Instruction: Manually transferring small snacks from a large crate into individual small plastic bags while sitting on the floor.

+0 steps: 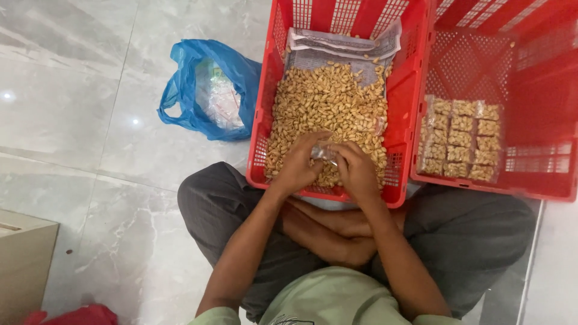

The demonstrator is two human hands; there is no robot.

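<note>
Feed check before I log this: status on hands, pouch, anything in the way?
Left hand and right hand both pinch clear pouch. Pouch over nuts in red crate. Nothing in the way.

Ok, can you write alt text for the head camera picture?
A seated person's left hand and right hand hold a small clear bag over a red crate of peanuts. A second red crate holds filled packets; a blue bag lies nearby.
</note>
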